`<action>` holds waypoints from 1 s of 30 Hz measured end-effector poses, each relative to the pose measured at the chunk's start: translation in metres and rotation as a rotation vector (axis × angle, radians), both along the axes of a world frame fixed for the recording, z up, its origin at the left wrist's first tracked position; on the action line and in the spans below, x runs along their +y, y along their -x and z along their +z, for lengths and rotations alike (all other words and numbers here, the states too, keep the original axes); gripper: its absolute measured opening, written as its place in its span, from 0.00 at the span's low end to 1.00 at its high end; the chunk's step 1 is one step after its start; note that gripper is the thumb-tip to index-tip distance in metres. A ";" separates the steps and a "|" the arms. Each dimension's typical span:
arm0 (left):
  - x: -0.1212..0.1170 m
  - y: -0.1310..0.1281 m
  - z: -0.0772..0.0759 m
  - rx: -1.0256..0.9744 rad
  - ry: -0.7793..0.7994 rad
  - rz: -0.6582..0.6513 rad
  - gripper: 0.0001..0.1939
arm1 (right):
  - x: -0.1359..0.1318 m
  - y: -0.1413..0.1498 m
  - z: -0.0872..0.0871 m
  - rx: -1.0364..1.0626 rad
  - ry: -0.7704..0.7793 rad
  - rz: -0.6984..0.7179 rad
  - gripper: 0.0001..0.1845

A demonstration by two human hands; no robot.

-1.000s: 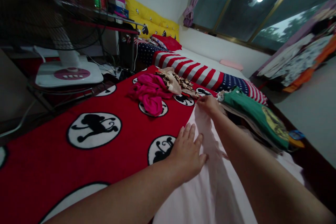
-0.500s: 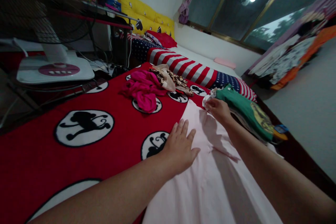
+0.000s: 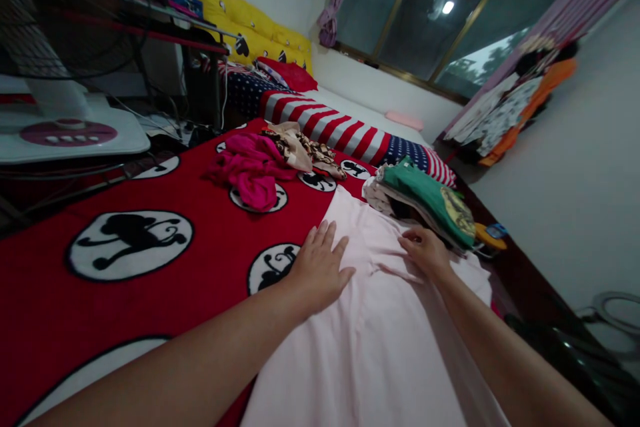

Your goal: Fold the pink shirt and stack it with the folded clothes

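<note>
A long pale pink garment (image 3: pixel 370 320) lies spread over the red bedspread (image 3: pixel 210 307), with gathered folds across its middle. My left hand (image 3: pixel 320 267) rests flat at the garment's left edge, fingers stretched out and holding nothing. To the right, my right hand (image 3: pixel 425 250) has its thumb and fingers curled together on the same cloth, pinching a fold near its right side. Just beyond that hand is a stack of folded clothes with a green shirt (image 3: pixel 425 190) on top.
A bright pink cloth (image 3: pixel 250 173) and a patterned beige scarf-like cloth (image 3: pixel 300 147) lie crumpled farther back. A fan base (image 3: pixel 75 127) stands at left. Behind is another bed with a striped cover (image 3: pixel 325 123). Clothes (image 3: pixel 520 107) hang by the right wall.
My right hand has come down and closer, from near the folded stack to the garment's right side. My left hand stays flat on the cloth. The view has turned slightly right.
</note>
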State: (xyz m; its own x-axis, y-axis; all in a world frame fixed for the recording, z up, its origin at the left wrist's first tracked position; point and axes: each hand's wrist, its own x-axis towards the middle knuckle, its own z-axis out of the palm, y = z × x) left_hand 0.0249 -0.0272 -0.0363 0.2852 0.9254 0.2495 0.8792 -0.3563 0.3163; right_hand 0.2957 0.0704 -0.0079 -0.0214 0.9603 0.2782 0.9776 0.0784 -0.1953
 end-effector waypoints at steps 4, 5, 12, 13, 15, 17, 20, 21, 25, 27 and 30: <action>0.000 0.001 0.001 -0.007 0.011 -0.011 0.33 | -0.004 0.010 0.004 -0.037 -0.073 0.073 0.14; 0.000 0.001 0.002 -0.011 0.015 -0.012 0.33 | -0.007 0.011 0.005 -0.063 -0.090 0.061 0.15; 0.001 0.002 -0.003 -0.038 -0.026 -0.028 0.31 | -0.018 0.003 0.007 -0.041 -0.164 -0.147 0.14; 0.001 0.002 -0.003 -0.038 -0.033 -0.030 0.31 | -0.017 0.001 0.005 -0.041 -0.125 -0.164 0.14; 0.001 0.003 -0.003 -0.037 -0.042 -0.033 0.31 | -0.014 0.000 0.001 -0.068 -0.048 -0.200 0.14; 0.001 0.003 -0.002 -0.032 -0.034 -0.033 0.31 | -0.012 -0.001 -0.002 -0.095 -0.014 -0.222 0.15; 0.000 0.002 0.000 -0.019 -0.001 -0.028 0.31 | -0.021 -0.001 0.001 -0.065 -0.175 -0.108 0.17; 0.000 0.002 0.001 -0.016 0.004 -0.027 0.31 | -0.027 0.000 0.003 -0.051 -0.271 -0.030 0.17; 0.000 0.002 0.002 -0.003 0.009 -0.028 0.30 | -0.064 0.009 0.010 -0.104 -0.365 0.346 0.15; 0.001 0.002 0.001 0.004 0.012 -0.029 0.31 | -0.079 0.014 0.008 -0.155 -0.265 0.453 0.13; 0.002 0.003 0.001 0.012 0.016 -0.030 0.31 | -0.090 0.017 0.001 -0.141 -0.212 0.428 0.12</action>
